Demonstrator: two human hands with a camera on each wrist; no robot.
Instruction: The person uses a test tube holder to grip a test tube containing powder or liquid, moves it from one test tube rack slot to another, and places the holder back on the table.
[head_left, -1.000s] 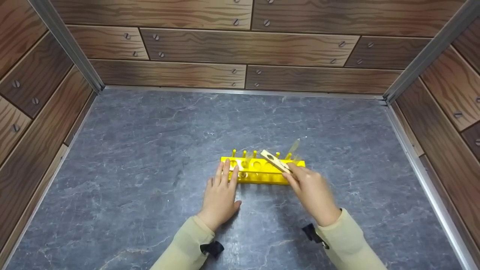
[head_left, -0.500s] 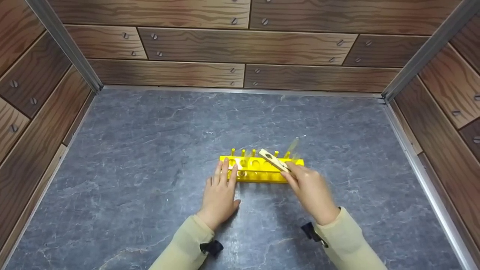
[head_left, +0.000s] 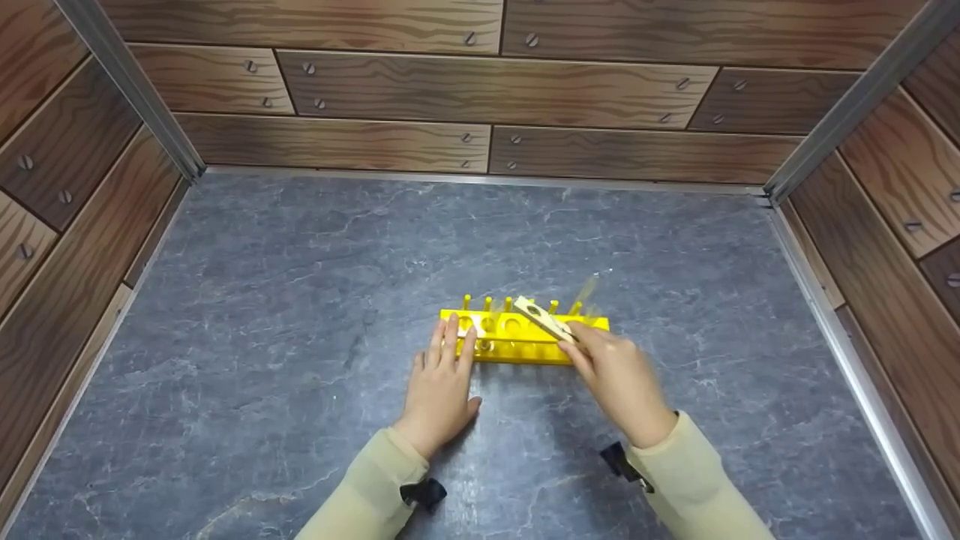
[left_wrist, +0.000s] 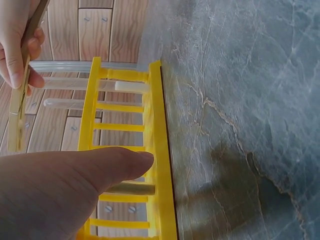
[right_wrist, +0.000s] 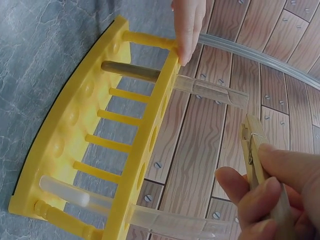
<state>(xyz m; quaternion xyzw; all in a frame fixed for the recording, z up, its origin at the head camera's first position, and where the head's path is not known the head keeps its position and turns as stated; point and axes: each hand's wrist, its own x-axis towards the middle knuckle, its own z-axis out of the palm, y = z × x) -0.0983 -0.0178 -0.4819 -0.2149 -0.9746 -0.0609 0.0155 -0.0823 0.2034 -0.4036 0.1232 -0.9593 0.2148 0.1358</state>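
Observation:
A yellow test tube rack [head_left: 517, 352] stands on the table. My left hand [head_left: 439, 397] rests its straight fingers on the rack's left end. Between thumb and fingers, my right hand [head_left: 622, 382] grips a wooden test tube clamp [head_left: 541, 318], its free end slanting up and left above the rack. In the right wrist view, a test tube with brown liquid [right_wrist: 130, 71] stands in the rack close to the left fingertips. Toward the other end stands a test tube with white contents [right_wrist: 65, 190]. A clear test tube [left_wrist: 62, 103] points its rounded end upward on the rack's far side.
The grey marbled tabletop [head_left: 337, 255] spreads around the rack. Wood-patterned walls [head_left: 480, 90] with metal edge strips bound it at the back and both sides. Upright yellow pegs [head_left: 466, 302] rise along the rack's back edge.
My right hand has shifted very slightly left with the clamp. My left hand and the rack have stayed in place.

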